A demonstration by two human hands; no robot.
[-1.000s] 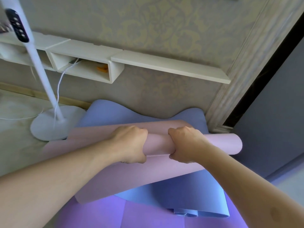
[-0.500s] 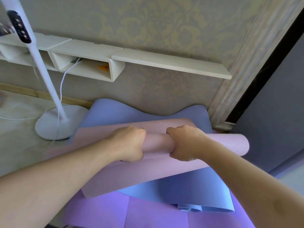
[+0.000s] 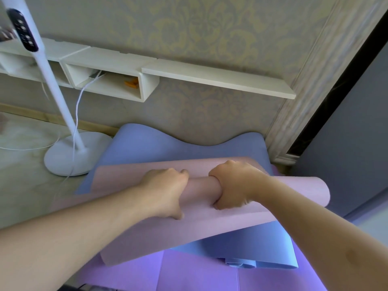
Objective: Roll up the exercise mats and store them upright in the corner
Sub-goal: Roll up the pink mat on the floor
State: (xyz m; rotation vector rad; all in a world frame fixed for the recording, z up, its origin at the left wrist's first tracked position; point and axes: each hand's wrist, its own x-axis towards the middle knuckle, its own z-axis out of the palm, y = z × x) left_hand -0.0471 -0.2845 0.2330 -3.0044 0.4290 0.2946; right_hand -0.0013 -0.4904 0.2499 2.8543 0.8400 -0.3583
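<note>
Head view: the pink mat (image 3: 210,227) lies partly rolled across the middle of the frame, its rolled portion running left to right, with the round open end (image 3: 319,191) projecting to the right past the edge of the blue mat (image 3: 147,143). The unrolled pink flap extends toward the camera; its near edge runs diagonally from lower left to right and overhangs the blue mat.

The left hand (image 3: 165,192) grips the roll from above, fingers curled over the top and thumb pressed against the near side. The right hand (image 3: 233,185) grips the roll just beside it, fingers wrapped around; a short bare stretch of roll shows between the two hands.

The blue mat lies under the pink one, its far edge buckled in a wave against the wallpapered wall (image 3: 210,34) and its near end loosely rolled at lower right. A purple mat (image 3: 147,269) lies beneath both.

To the left, a white floor stand (image 3: 73,154) sits with its round base touching the blue mat's edge, cable (image 3: 78,106) trailing down. White shelves (image 3: 210,78) are mounted on the wall above. A trimmed door frame (image 3: 294,122) bounds the corner on the right, close to the roll's open end.
</note>
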